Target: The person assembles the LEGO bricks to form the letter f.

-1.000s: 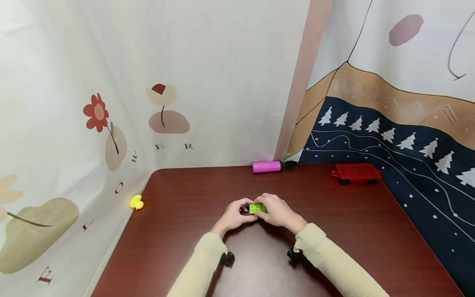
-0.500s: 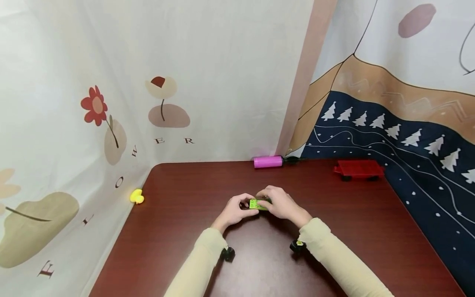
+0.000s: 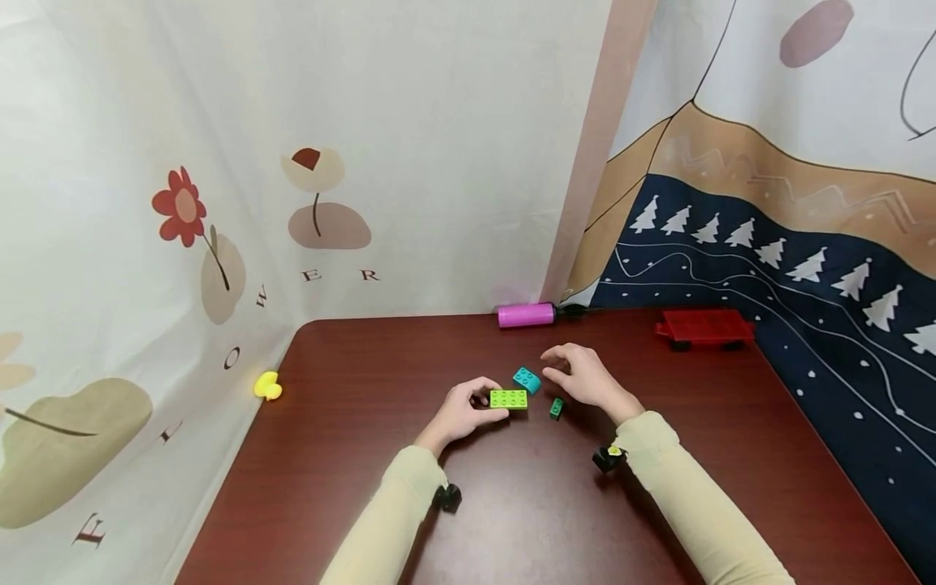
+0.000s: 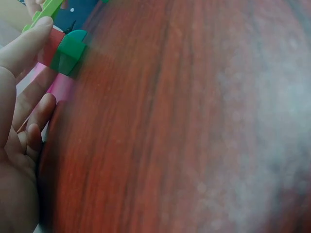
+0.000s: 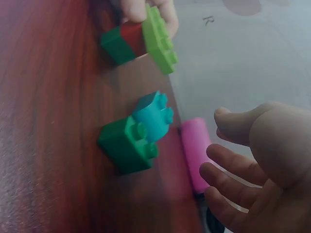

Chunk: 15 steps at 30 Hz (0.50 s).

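My left hand [image 3: 462, 413] pinches a lime green toy brick [image 3: 508, 399] between thumb and fingers. The right wrist view shows a red brick [image 5: 133, 39] under the lime one and a green brick [image 5: 116, 47] at the bottom of this stack. To the right of the stack, a teal brick [image 3: 526, 379] with a rounded side and a small green brick [image 3: 556, 408] sit on the table, studs up. My right hand [image 3: 585, 378] hovers just right of these two, fingers loosely bent and holding nothing.
At the back edge of the brown table [image 3: 351, 487] lies a pink cylinder [image 3: 526, 315] with a black end. A red toy wagon [image 3: 705, 327] stands at the back right. A small yellow toy [image 3: 268, 386] is at the left edge, by the printed curtain [image 3: 439, 162].
My right hand has let go of the lime brick and moved to the right, bringing the teal and small green bricks into view. My left hand keeps its hold nearly in place.
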Each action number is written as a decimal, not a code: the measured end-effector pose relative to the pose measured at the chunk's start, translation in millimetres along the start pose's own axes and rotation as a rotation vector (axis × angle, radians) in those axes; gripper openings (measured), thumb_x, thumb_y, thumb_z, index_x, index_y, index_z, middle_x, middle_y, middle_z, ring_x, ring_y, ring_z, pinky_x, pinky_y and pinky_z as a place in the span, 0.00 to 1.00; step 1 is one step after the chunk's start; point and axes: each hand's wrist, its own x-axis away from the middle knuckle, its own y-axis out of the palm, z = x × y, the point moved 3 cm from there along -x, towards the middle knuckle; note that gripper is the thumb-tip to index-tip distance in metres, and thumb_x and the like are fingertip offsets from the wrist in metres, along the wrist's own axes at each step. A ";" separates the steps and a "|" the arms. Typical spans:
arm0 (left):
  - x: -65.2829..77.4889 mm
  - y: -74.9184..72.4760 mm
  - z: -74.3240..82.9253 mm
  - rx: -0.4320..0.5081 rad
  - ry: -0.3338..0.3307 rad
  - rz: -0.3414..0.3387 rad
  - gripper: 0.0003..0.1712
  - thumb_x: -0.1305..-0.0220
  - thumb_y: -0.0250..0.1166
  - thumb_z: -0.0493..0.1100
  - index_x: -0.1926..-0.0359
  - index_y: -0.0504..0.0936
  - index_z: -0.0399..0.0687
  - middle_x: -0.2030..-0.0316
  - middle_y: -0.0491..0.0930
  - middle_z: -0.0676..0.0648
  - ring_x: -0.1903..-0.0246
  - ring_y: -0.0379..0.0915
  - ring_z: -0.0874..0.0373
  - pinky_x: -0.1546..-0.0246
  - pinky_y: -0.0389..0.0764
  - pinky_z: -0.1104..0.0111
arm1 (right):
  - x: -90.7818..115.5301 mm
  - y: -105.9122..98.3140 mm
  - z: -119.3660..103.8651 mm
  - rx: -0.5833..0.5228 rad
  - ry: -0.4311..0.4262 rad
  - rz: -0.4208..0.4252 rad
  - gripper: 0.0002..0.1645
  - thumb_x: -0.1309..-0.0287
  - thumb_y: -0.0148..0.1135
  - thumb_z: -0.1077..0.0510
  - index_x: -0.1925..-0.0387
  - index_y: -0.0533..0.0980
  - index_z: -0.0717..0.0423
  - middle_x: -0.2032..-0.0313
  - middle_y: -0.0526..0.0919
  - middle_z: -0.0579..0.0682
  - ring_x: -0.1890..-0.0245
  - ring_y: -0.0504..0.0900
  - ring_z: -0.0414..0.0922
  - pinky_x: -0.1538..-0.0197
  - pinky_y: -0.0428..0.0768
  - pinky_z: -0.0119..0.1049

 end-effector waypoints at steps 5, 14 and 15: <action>-1.0 0.4 -1.8 -0.001 0.013 -0.004 0.18 0.40 0.81 0.48 0.50 0.87 0.58 0.63 0.83 0.55 0.62 0.77 0.58 0.59 0.79 0.67 | 5.2 6.8 6.2 -0.006 0.026 -0.058 0.16 0.30 0.69 0.57 0.45 0.83 0.60 0.52 0.87 0.53 0.54 0.85 0.48 0.48 0.84 0.49; -1.0 0.8 -2.7 -0.009 0.033 -0.001 0.19 0.41 0.81 0.47 0.50 0.87 0.57 0.64 0.83 0.56 0.62 0.78 0.59 0.58 0.80 0.66 | 31.3 14.7 15.6 -0.025 -0.005 -0.123 0.16 0.33 0.73 0.49 0.49 0.85 0.53 0.54 0.87 0.46 0.56 0.84 0.43 0.49 0.83 0.44; -0.9 0.3 -2.4 -0.011 0.034 -0.001 0.19 0.41 0.81 0.47 0.50 0.87 0.57 0.64 0.84 0.56 0.62 0.78 0.59 0.58 0.80 0.66 | 33.5 15.7 17.4 -0.025 -0.011 -0.127 0.18 0.34 0.73 0.47 0.49 0.85 0.53 0.54 0.87 0.45 0.55 0.84 0.43 0.49 0.83 0.45</action>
